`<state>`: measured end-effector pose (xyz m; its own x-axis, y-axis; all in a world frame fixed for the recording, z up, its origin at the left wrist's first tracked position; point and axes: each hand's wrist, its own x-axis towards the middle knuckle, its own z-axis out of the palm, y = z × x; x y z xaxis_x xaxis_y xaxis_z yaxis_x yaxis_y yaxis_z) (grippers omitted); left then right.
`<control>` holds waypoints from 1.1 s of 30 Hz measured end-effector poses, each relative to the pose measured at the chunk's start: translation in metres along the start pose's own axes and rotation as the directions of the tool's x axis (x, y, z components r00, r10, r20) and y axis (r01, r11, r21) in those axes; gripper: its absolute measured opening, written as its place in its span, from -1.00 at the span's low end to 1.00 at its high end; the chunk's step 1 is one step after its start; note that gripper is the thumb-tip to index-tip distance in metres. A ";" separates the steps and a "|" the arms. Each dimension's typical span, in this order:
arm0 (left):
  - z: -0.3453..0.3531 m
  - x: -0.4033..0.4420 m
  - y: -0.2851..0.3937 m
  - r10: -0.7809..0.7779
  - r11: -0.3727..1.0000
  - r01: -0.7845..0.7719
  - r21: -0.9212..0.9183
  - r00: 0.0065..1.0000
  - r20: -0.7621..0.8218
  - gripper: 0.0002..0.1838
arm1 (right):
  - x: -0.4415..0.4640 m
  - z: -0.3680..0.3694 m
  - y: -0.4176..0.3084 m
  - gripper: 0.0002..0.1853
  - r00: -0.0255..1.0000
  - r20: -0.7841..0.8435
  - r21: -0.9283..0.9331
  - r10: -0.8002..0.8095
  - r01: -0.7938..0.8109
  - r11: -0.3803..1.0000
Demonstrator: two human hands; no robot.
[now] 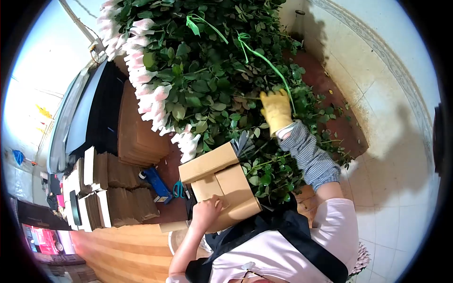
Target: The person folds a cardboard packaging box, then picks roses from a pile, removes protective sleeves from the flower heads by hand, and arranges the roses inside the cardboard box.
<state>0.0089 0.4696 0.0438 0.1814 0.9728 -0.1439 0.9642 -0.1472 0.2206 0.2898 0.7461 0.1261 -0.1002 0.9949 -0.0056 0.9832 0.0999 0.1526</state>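
Right of center, a gloved right hand is reaching among leafy stems, its grip impossible to tell; at lower center, the left hand is curling its fingers together against cardboard, apparently steadying it. Netted blooms are facing left, likely for alignment.

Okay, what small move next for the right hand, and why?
I'd probably ease the gloved right hand slightly clear of the green tie before drawing on any leafy stems: the green tie runs down close beside that hand, so it could snag.
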 end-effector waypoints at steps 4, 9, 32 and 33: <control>-0.007 -0.001 0.006 -0.039 0.999 0.040 -0.027 0.999 0.015 -0.74 | 0.022 0.010 -0.058 -0.42 0.853 -0.507 0.024 -0.122 0.156 0.987; -0.005 0.006 0.002 0.011 1.000 -0.011 -0.013 1.000 -0.004 -0.72 | 0.065 0.036 -0.070 -0.47 0.980 -0.097 0.067 -0.175 0.181 0.981; -0.007 -0.001 0.002 0.061 0.998 -0.061 -0.022 0.998 0.013 -0.73 | -0.017 0.051 0.024 -0.37 0.845 -0.451 0.101 -0.289 0.370 0.924; -0.009 -0.002 0.003 0.061 0.998 -0.060 -0.021 0.998 0.011 -0.74 | -0.007 0.058 0.026 -0.36 0.906 -0.280 0.033 -0.317 0.339 0.940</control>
<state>0.0096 0.4692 0.0529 0.2418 0.9600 -0.1412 0.9471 -0.2018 0.2496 0.3254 0.7420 0.0726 -0.4454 0.8672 0.2229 0.8953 0.4319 0.1086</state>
